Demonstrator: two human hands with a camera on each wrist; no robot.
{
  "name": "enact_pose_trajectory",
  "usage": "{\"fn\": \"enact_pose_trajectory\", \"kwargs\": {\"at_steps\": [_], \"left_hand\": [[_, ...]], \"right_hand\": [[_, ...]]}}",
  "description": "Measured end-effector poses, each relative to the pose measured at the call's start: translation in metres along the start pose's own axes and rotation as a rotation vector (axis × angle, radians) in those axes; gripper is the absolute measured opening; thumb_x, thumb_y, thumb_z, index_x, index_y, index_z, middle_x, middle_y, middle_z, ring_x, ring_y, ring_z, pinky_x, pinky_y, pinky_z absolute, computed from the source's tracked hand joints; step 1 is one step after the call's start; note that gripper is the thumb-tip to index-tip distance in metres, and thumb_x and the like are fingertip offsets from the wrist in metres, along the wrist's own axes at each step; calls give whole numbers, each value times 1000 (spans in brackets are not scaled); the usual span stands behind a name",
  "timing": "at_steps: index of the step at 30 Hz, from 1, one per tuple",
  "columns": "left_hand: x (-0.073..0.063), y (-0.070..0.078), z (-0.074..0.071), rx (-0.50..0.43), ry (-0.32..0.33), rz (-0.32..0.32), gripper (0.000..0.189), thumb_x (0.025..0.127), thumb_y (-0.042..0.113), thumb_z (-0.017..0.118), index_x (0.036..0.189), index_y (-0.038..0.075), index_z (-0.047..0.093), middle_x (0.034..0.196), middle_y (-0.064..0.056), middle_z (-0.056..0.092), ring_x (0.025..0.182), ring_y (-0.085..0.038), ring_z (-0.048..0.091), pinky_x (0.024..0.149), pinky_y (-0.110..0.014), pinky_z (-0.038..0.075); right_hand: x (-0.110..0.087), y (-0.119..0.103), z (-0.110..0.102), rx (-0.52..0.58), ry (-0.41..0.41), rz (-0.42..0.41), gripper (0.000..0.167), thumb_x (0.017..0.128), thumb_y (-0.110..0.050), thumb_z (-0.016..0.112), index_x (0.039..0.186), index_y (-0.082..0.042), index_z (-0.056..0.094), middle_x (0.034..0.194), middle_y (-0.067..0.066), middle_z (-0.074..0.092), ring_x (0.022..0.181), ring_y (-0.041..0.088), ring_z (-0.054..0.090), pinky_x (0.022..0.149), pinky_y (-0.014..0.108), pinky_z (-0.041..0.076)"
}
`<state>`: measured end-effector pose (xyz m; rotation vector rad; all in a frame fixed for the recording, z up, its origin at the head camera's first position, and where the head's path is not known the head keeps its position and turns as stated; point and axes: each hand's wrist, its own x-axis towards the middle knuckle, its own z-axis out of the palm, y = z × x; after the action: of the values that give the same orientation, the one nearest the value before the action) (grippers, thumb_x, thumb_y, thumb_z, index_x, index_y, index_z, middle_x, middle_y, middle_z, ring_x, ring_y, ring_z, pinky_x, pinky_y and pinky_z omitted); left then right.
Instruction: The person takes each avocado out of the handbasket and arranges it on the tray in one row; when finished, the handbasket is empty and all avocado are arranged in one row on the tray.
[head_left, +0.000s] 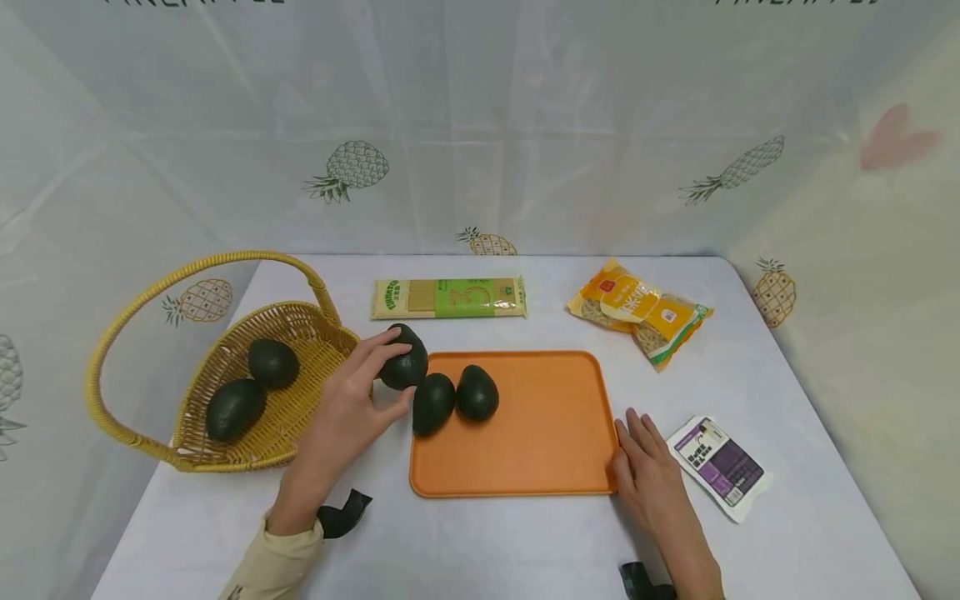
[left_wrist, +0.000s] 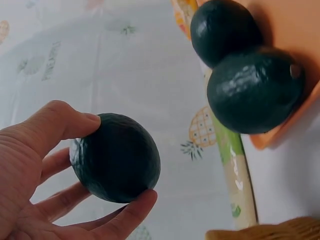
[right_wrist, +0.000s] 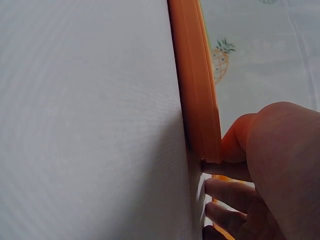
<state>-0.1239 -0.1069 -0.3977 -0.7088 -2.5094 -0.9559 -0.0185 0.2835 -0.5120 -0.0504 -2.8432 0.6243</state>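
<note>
While my left fingers (left_wrist: 132,216) pinch an avocado (left_wrist: 122,160), a loose hold could drop it; lowered carelessly, it might knock the nearer tray avocado (head_left: 433,405), just right of them, or shift the orange tray (head_left: 532,446) if my extended right fingers (head_left: 644,436), touching its edge, brace weakly.

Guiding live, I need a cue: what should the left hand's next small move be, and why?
The left hand should probably move its dark-green, oval avocado right, over the orange, rectangular tray: two similar avocados lie near its left edge, and bare surface shows to their right.
</note>
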Motion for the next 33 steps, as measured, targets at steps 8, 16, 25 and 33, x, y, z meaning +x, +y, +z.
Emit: {"fn": "enact_pose_trajectory", "kwargs": {"at_steps": [8, 16, 25, 33], "left_hand": [[4, 5, 9, -30, -28, 58, 54, 83, 2, 89, 133, 4, 69, 152, -17, 60, 126, -36, 71, 87, -44, 66], [8, 13, 17, -41, -81, 67, 56, 85, 4, 89, 136, 5, 67, 154, -17, 59, 132, -37, 68, 90, -42, 66], [12, 20, 26, -51, -121, 79, 62, 86, 8, 89, 143, 7, 64, 155, -16, 57, 135, -36, 66, 95, -44, 65], [14, 24, 30, -49, -129, 95, 58, 86, 9, 89, 139, 4, 66, 154, -16, 58, 139, -36, 63, 100, -46, 63]], "right_hand": [[0, 0, 0, -3, 3, -5, 45, 103, -8, 60, 145, 6, 62, 158, 28, 54, 149, 50, 47, 116, 66, 43], [1, 0, 0, 0, -4, 0, 45, 103, -10, 60, 145, 6, 62, 158, 29, 53, 149, 50, 46, 115, 67, 43], [1, -1, -2, 8, -29, 16, 46, 104, -10, 59, 148, 5, 60, 161, 27, 52, 152, 49, 43, 115, 70, 42], [1, -2, -4, 8, -51, 28, 47, 104, -11, 59, 148, 5, 59, 162, 27, 50, 153, 49, 42, 116, 70, 41]]}}
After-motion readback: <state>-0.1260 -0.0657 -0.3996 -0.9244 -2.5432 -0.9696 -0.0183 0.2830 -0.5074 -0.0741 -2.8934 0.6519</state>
